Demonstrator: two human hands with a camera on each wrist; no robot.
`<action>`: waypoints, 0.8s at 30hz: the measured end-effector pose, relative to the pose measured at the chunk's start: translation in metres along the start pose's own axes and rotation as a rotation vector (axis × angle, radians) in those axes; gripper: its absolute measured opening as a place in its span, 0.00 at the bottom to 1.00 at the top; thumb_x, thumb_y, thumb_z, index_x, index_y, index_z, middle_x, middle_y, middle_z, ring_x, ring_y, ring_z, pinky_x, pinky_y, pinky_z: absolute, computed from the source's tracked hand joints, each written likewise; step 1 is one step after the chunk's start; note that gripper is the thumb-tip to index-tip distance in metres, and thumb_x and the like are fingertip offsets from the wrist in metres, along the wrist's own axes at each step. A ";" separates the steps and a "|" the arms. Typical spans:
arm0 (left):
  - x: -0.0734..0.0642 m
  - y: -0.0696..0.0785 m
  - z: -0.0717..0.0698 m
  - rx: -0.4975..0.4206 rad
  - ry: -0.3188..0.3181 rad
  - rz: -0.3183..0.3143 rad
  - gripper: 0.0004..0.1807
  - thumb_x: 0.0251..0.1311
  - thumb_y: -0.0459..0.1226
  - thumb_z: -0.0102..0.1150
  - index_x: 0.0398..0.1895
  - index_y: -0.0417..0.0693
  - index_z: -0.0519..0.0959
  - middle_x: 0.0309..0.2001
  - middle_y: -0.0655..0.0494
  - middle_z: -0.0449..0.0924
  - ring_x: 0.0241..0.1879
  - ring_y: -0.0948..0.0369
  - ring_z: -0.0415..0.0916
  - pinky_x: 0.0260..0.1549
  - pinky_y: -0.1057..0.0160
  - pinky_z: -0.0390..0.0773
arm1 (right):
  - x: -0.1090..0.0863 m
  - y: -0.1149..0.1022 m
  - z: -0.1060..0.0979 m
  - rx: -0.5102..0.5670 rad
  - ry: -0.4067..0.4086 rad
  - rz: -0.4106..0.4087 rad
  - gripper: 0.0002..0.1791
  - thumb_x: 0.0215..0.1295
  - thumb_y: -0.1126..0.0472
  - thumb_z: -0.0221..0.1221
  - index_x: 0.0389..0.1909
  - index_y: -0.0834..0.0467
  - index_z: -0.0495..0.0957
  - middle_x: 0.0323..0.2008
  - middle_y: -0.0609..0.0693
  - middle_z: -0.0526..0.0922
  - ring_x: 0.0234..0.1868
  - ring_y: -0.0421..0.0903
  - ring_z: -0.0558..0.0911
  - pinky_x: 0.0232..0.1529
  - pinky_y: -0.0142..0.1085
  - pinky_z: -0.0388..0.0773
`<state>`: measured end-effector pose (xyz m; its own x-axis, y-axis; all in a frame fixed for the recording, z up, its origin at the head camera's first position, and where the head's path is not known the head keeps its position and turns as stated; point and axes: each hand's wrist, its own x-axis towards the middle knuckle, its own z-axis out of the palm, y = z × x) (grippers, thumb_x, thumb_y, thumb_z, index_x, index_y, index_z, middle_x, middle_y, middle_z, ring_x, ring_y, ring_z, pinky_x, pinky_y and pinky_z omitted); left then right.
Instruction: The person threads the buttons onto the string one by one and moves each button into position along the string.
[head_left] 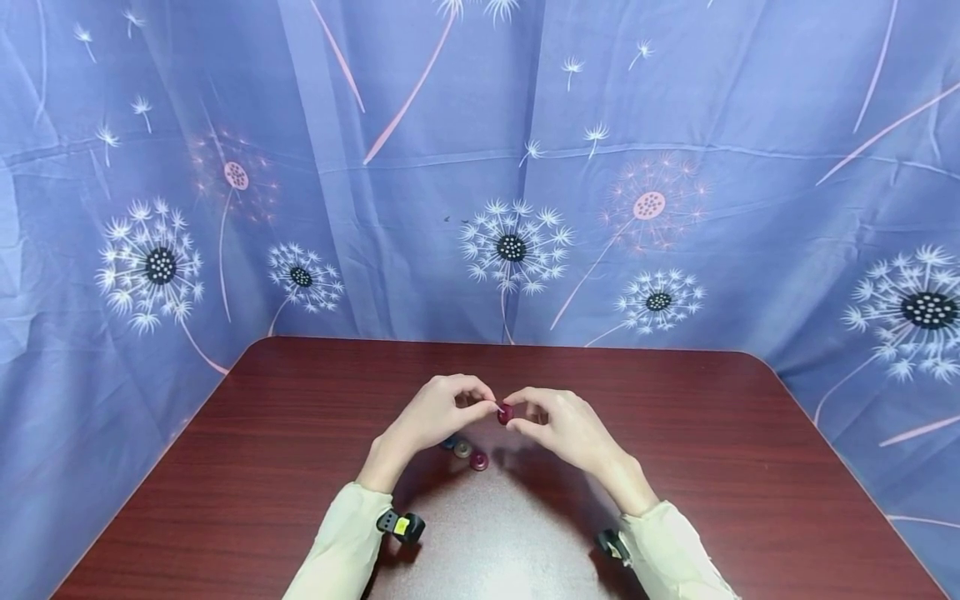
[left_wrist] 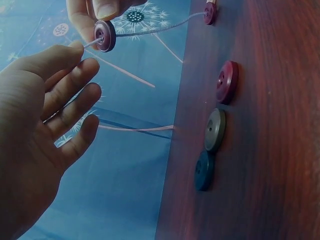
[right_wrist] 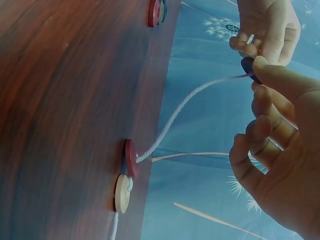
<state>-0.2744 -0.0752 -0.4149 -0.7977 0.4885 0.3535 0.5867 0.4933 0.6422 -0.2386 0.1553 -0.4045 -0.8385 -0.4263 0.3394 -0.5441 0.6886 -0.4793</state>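
Above the middle of the table, my right hand (head_left: 570, 429) pinches a dark red button (left_wrist: 105, 36) between thumb and fingertips. A pale string (right_wrist: 175, 110) runs through this button. On the button's other side, my left hand (head_left: 438, 412) pinches the string's end with thumb and index finger, its other fingers loosely bent in the left wrist view. From the held button the string hangs down to a red button (right_wrist: 131, 159) and a cream button (right_wrist: 122, 194), both threaded on it and at the tabletop.
Loose on the reddish-brown wooden table (head_left: 300, 467) lie a red button (left_wrist: 228, 82), a grey-beige button (left_wrist: 215, 131) and a blue button (left_wrist: 204, 171), close together in a row. A blue curtain (head_left: 420, 250) with dandelion prints hangs behind the table.
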 end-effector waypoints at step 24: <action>0.000 -0.002 -0.001 -0.009 0.005 0.007 0.03 0.62 0.47 0.66 0.34 0.62 0.83 0.29 0.72 0.80 0.30 0.70 0.74 0.33 0.69 0.76 | 0.000 0.003 -0.001 -0.006 -0.029 0.018 0.16 0.62 0.50 0.67 0.50 0.44 0.84 0.19 0.32 0.73 0.19 0.30 0.69 0.25 0.29 0.68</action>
<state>-0.2750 -0.0766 -0.4157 -0.7942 0.4887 0.3613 0.5911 0.4832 0.6458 -0.2399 0.1579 -0.4050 -0.8485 -0.4306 0.3076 -0.5291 0.6998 -0.4799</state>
